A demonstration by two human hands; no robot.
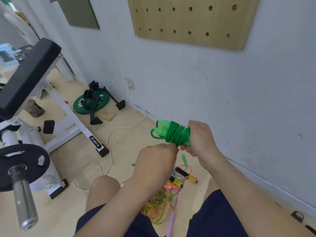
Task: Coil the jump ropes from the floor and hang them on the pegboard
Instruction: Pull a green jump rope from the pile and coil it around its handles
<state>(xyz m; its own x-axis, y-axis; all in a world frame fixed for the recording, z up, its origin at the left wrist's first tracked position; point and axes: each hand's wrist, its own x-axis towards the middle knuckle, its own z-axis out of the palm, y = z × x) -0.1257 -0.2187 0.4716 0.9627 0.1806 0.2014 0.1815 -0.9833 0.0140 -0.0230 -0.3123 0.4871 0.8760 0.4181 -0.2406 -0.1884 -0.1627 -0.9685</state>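
Observation:
A green jump rope is wound in tight coils around its two green handles and held in the air in front of the wall. My right hand grips the handle ends of the bundle. My left hand pinches the rope's loose end just under the coils. A tangle of coloured jump ropes in yellow, orange and pink lies on the floor between my knees. The wooden pegboard hangs on the wall above; no pegs show in its holes.
A weight bench with a white frame stands at the left, a barbell with a black plate in front of it. A green weight plate and black handles lie by the wall. A white cable snakes across the floor.

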